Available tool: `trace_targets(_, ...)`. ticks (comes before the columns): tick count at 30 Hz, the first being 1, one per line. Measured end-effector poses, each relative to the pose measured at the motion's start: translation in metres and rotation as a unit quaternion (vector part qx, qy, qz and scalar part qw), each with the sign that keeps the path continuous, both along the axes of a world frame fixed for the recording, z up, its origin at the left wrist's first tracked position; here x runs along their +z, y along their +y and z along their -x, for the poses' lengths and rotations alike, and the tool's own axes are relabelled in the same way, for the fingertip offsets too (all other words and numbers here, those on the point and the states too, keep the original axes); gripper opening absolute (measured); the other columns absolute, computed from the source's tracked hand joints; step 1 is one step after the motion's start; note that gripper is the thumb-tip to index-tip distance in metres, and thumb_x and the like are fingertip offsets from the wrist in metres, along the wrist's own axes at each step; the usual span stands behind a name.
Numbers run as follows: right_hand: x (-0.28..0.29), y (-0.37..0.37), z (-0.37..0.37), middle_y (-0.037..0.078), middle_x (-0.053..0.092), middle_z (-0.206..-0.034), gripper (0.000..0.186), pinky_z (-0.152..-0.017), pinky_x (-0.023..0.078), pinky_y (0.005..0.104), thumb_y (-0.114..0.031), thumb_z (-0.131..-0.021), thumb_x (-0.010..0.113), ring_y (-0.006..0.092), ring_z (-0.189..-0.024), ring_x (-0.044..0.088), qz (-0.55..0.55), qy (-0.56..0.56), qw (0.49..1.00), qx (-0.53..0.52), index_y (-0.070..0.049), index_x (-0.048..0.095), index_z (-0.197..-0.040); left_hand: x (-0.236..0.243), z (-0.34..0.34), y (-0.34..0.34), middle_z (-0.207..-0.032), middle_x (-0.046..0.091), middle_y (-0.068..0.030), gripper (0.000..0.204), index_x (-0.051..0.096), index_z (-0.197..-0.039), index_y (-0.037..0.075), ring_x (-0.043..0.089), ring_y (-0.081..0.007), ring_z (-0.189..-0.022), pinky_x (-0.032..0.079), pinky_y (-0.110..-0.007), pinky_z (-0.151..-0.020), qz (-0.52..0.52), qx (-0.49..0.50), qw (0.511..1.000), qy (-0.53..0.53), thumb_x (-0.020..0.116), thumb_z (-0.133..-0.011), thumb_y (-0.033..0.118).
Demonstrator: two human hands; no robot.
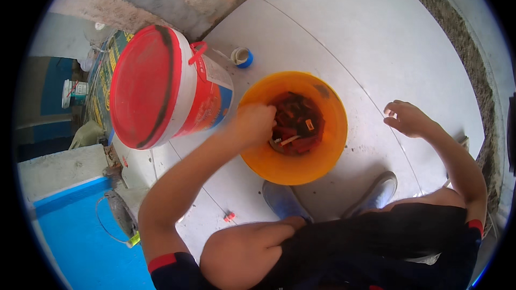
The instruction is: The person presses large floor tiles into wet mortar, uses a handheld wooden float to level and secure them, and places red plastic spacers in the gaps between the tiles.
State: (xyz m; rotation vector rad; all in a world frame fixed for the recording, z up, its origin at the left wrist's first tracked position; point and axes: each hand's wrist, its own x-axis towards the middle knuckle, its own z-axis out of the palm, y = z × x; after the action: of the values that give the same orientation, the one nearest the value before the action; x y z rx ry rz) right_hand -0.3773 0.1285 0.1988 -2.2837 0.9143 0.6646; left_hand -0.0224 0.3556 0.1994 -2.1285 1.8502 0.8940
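Note:
A round orange-yellow bucket (333, 150) stands on the pale tiled floor in front of my feet. Inside lies a heap of small dark-red pieces (295, 115), among them an orange bit (309, 124) and a pale stick-like piece (290, 140). My left hand (257, 124) reaches over the bucket's left rim, its fingers curled closed at the edge of the heap. Whatever those fingers hold, if anything, is hidden. To the right of the bucket, my right hand (406, 118) hovers above the floor, fingers loosely bent and apart, with nothing in it.
Left of the bucket stands a large paint pail (148, 86) with a red lid. Behind is a blue-and-white tape roll (242, 57). Small red pieces (229, 216) lie on the floor (344, 32). A blue surface (91, 236) borders the left, beside a dark tool (121, 212).

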Motion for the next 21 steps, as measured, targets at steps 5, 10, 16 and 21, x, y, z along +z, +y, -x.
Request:
trace_targets(5, -0.011, 0.023, -0.002, 0.012, 0.064, -0.110, 0.031, -0.091, 0.049, 0.0421, -0.030, -0.094, 0.058, 0.0312, -0.103, 0.061, -0.040, 0.002, 0.998, 0.056, -0.006, 0.061, -0.113, -0.059, 0.030, -0.036, -0.100, 0.073, -0.0168, 0.024, 0.074, -0.099, 0.004, 0.070, -0.0327, -0.093, 0.056, -0.043, -0.079, -0.125, -0.105, 0.986, 0.035, 0.061, -0.085, 0.018)
trace_targets(10, -0.019, 0.042, 0.005, 0.013, 0.062, -0.112, 0.033, -0.092, 0.048, 0.0426, -0.032, -0.096, 0.056, 0.0309, -0.104, 0.061, -0.084, 0.027, 0.991, 0.100, -0.007, 0.060, -0.117, -0.069, 0.082, -0.028, -0.098, 0.073, -0.0182, 0.024, 0.075, -0.096, 0.003, 0.071, -0.0331, -0.091, 0.057, -0.041, -0.075, -0.147, -0.198, 0.969, 0.022, 0.060, -0.085, 0.017)
trace_targets(16, -0.029, 0.042, 0.025, 0.014, 0.061, -0.115, 0.034, -0.092, 0.048, 0.0431, -0.034, -0.096, 0.055, 0.0316, -0.105, 0.060, -0.095, 0.037, 0.990, 0.098, -0.007, 0.060, -0.118, -0.088, 0.127, 0.001, -0.096, 0.072, -0.0177, 0.023, 0.072, -0.099, 0.004, 0.072, -0.0319, -0.087, 0.060, -0.042, -0.063, -0.092, -0.276, 0.951, -0.107, 0.058, -0.084, 0.014)
trace_targets(21, -0.035, 0.047, 0.026, 0.014, 0.061, -0.115, 0.033, -0.093, 0.048, 0.0432, -0.034, -0.097, 0.056, 0.0321, -0.107, 0.060, -0.099, 0.030, 0.990, 0.097, -0.008, 0.060, -0.117, -0.097, 0.130, 0.002, -0.102, 0.069, -0.0152, 0.030, 0.067, -0.112, 0.006, 0.072, -0.0303, -0.083, 0.058, -0.043, -0.063, -0.064, -0.240, 0.966, -0.075, 0.055, -0.085, 0.013)
